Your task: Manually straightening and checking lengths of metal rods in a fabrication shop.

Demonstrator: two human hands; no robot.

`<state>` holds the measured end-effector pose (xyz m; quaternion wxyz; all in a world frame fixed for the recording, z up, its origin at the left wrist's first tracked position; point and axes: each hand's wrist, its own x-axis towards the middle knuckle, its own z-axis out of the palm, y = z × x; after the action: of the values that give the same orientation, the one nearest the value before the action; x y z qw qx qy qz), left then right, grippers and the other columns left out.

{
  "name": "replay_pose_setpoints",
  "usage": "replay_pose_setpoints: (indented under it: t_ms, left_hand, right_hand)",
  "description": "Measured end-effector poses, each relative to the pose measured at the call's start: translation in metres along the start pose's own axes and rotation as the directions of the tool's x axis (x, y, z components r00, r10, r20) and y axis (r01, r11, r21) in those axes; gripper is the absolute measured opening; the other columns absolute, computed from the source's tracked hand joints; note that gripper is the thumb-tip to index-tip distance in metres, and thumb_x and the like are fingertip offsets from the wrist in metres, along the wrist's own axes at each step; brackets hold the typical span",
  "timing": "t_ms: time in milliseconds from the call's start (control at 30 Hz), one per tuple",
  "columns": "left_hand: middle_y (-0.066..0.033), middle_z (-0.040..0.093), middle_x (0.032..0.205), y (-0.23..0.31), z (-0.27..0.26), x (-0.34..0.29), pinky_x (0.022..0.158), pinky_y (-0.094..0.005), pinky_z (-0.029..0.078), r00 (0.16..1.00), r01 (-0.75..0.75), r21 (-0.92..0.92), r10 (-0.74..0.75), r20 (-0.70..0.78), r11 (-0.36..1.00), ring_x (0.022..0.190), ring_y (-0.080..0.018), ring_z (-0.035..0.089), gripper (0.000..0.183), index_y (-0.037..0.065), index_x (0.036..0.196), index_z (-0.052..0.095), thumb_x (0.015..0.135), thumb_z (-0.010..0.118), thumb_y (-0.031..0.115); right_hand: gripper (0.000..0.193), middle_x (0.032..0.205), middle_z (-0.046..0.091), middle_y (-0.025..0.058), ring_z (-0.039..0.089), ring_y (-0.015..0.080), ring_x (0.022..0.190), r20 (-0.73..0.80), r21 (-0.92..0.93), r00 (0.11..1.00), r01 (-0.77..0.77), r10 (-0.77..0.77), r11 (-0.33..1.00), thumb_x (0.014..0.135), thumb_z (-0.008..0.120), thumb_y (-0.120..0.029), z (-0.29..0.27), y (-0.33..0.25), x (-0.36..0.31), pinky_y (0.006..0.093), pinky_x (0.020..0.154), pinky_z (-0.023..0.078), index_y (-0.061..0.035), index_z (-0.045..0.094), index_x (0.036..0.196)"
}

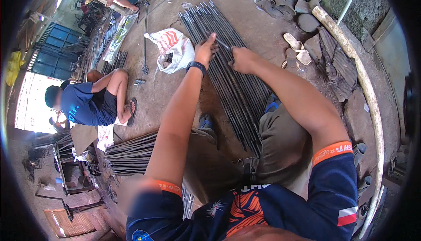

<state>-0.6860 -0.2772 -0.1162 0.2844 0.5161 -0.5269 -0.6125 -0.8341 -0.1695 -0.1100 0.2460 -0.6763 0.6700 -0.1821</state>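
A bundle of long dark metal rods (228, 81) lies on the ground in front of me, running from between my legs toward the far side. Above it, my right hand (242, 60) is closed round a short, thin silver metal piece (224, 43) that sticks out toward my left hand. My left hand (205, 51) hovers at the left edge of the bundle, fingers apart and slightly curled, close to that piece. Whether it touches the piece is hard to see. A dark watch (196, 67) is on my left wrist.
Left of the bundle stands an open white sack (172, 50). A person in a blue shirt (90, 103) sits farther left. More rods (131, 155) lie beside my left leg. At right are sandals (298, 48) and a long pale pole (366, 87).
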Motion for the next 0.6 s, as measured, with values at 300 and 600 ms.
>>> replay_pose_setpoints:
  t_ms: [300, 600]
  left_hand:
    - [-0.0056, 0.061, 0.081, -0.028, -0.036, 0.018, 0.063, -0.0303, 0.041, 0.982, -0.013, -0.060, 0.001, -0.187, 0.998, 0.069, -0.0154, 0.058, 0.057, 0.003, 0.098, 0.057, 0.074, 0.065, 0.055]
    - [-0.0117, 0.058, 0.103, -0.035, -0.039, 0.020, 0.080, -0.0355, 0.042, 0.998, -0.049, -0.048, 0.046, -0.050, 0.998, 0.093, -0.0222, 0.056, 0.068, 0.000, 0.116, 0.049, 0.079, 0.058, 0.056]
  right_hand:
    - [0.038, 0.103, 0.059, 0.0236, 0.057, 0.0363, 0.099, 0.071, -0.045, 0.992, -0.103, 0.106, 0.994, 0.080, 0.054, -0.017, -0.015, -0.024, -0.008, 0.0440, 0.084, 0.047, 0.0033, 0.047, 0.111]
    - [0.039, 0.102, 0.059, 0.0254, 0.057, 0.0376, 0.098, 0.081, -0.089, 0.994, -0.071, 0.079, 0.993, 0.080, 0.056, -0.019, -0.012, -0.028, 0.001, 0.0439, 0.084, 0.046, 0.0055, 0.045, 0.109]
